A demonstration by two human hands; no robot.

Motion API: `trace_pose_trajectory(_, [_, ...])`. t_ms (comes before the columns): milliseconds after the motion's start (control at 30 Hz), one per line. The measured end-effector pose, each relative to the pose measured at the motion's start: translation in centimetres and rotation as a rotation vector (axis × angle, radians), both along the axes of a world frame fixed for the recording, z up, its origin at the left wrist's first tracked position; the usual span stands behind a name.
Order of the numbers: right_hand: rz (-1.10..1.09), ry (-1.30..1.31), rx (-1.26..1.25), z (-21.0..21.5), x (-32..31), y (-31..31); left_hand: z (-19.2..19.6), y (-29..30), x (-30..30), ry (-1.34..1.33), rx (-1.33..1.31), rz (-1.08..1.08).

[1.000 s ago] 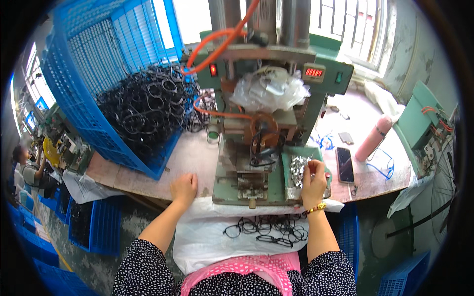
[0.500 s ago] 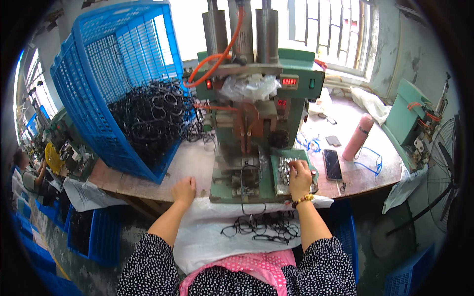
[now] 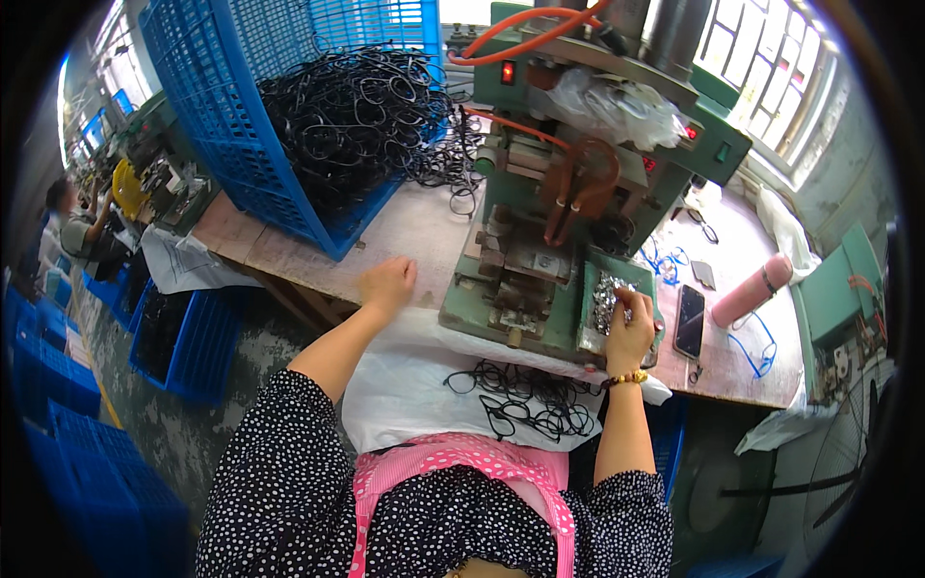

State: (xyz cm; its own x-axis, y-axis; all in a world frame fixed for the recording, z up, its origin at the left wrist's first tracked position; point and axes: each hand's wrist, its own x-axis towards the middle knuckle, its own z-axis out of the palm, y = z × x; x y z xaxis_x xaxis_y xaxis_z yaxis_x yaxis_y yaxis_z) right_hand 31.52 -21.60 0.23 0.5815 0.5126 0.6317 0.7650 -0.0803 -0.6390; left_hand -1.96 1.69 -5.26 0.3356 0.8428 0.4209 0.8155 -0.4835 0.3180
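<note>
At your far left the blue crate (image 3: 289,116) spills black frames (image 3: 366,116) onto the wooden bench (image 3: 405,231). Your left hand (image 3: 387,284) rests loosely curled there, holding nothing. At the green press (image 3: 578,193), your right hand (image 3: 628,332) pinches among small metal parts (image 3: 605,301) in the tray (image 3: 590,339); whether it grips one I cannot tell. Fingers straying under the ram risk crushing, and the phone (image 3: 690,322) could be knocked

Head-worn fisheye, looking steeply down onto the workbench (image 3: 289,252), close.
</note>
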Motion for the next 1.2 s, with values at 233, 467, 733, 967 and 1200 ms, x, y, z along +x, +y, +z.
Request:
trace_pose_trajectory(233, [0.044,-0.009,-0.022,0.6,-0.3,0.0,1.1,1.0,0.6,0.0,-0.109,-0.078])
trace_pose_trajectory(467, [0.058,-0.027,-0.045,1.4,-0.7,0.2,2.9,9.3,10.1,-0.107,0.215,-0.246])
trace_pose_trajectory(733, [0.051,-0.023,-0.057,1.9,-0.8,0.6,0.8,18.4,14.8,0.168,0.391,-0.363])
trace_pose_trajectory(967, [0.061,-0.023,-0.066,2.1,-1.0,0.5,7.0,11.3,7.1,0.022,0.607,-0.431])
trace_pose_trajectory(1200, [0.067,-0.033,-0.027,1.6,-0.9,0.2,9.6,6.5,2.4,-0.552,0.003,-0.134])
